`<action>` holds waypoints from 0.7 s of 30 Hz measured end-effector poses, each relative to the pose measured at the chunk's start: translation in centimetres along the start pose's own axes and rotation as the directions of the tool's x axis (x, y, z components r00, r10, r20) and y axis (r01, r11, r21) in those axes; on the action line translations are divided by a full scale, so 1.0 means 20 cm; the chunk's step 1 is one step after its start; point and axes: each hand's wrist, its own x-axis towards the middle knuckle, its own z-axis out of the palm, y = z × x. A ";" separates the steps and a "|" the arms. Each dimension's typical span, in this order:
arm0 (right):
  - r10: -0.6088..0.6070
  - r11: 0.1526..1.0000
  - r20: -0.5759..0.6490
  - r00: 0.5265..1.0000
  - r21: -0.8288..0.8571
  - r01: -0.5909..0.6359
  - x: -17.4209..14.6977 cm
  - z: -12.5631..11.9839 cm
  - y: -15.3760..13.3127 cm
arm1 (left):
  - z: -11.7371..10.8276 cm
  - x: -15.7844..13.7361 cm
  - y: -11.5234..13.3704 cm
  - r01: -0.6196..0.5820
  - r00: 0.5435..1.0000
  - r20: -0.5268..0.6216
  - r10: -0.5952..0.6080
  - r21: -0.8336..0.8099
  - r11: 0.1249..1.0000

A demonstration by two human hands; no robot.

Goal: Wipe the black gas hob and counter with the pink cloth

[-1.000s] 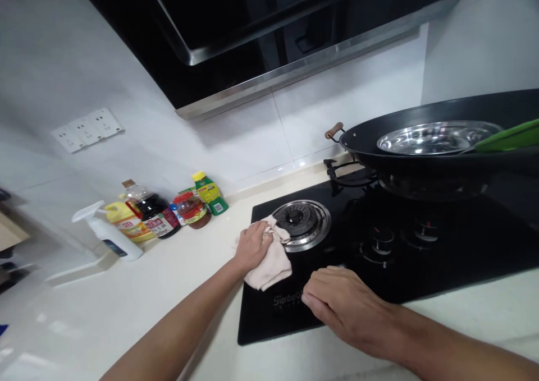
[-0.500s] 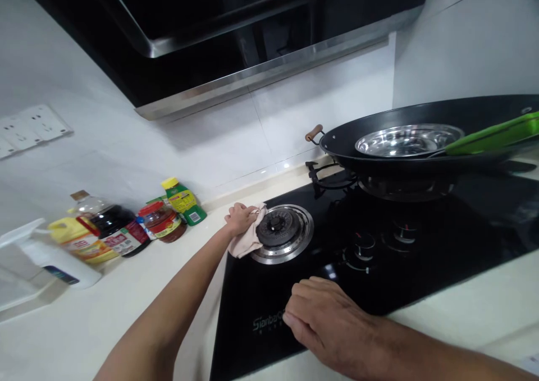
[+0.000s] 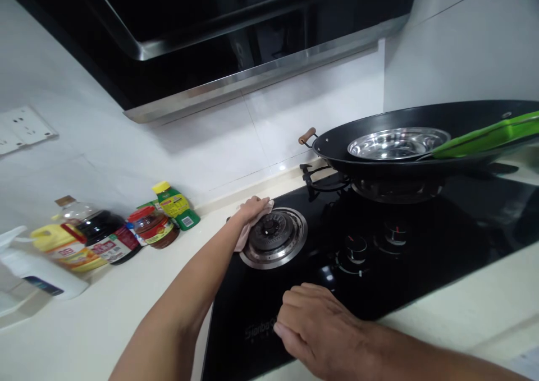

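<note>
My left hand (image 3: 253,207) presses a pale pink cloth (image 3: 244,238) against the cooktop at the back left rim of the uncovered gas burner (image 3: 272,232). Its fingers are bent over the cloth, most of which is hidden behind the hand and forearm. A metal ring surrounds the dark burner head. My right hand (image 3: 315,327) is curled into a fist over the front of the black glass cooktop (image 3: 231,308), with nothing visible in it. Two control knobs (image 3: 356,249) are beyond that hand.
On the right burner sits a large black wok (image 3: 332,154) holding a steel dish (image 3: 396,144) and a green-handled utensil (image 3: 484,137). Several bottles and a red-lidded jar (image 3: 155,228) line the left wall, beside a white spray bottle (image 3: 46,271). A range hood (image 3: 252,69) hangs above.
My left hand has moved with the cloth along the burner's rim, toward the back and right. The right fist keeps its pose. The whole view has shifted slightly.
</note>
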 end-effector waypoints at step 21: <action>-0.054 0.994 -0.140 0.989 -0.101 0.040 0.01 0.00 0.08 | 0.27 -0.47 0.54 -0.472 0.881 0.085 0.465 0.095 0.877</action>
